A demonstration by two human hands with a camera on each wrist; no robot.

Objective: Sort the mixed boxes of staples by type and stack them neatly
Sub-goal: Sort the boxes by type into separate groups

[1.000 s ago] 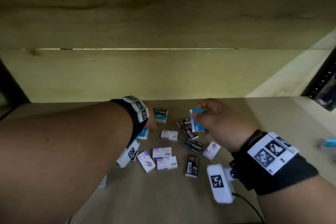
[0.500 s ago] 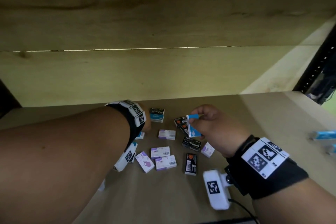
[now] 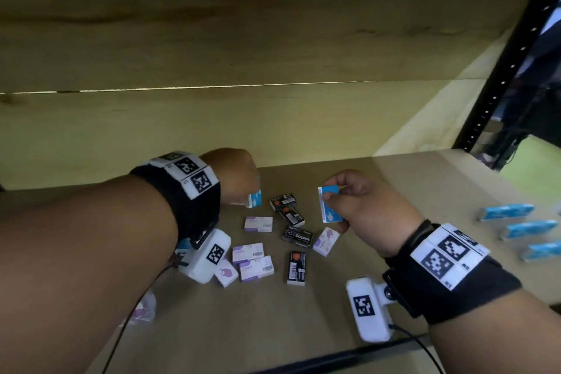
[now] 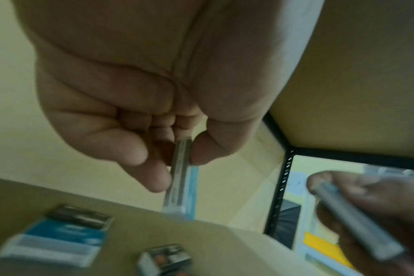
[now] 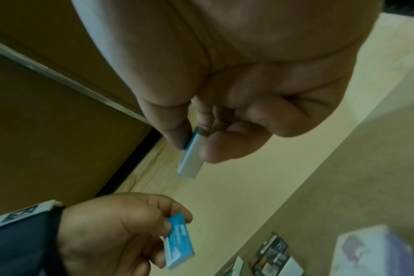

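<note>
Small staple boxes lie scattered on the wooden shelf (image 3: 394, 179): several purple-and-white ones (image 3: 258, 224) and several black ones (image 3: 297, 236). My left hand (image 3: 247, 191) pinches a blue box (image 3: 254, 198) just above the pile's far left; in the left wrist view this box (image 4: 181, 179) sits edge-on between thumb and fingers. My right hand (image 3: 334, 211) holds another blue box (image 3: 329, 205) upright above the pile's right side, also pinched in the right wrist view (image 5: 191, 156). Three blue boxes (image 3: 504, 211) lie set apart at the far right.
A teal-and-black box (image 4: 57, 237) lies on the shelf below my left hand. The wooden back wall (image 3: 273, 118) stands close behind the pile. A black perforated upright (image 3: 498, 91) bounds the shelf on the right. Bare shelf surface (image 3: 243, 328) lies in front of the pile.
My left hand has risen from among the boxes with a blue box pinched in it. My right hand has drifted slightly right, still holding its blue box.
</note>
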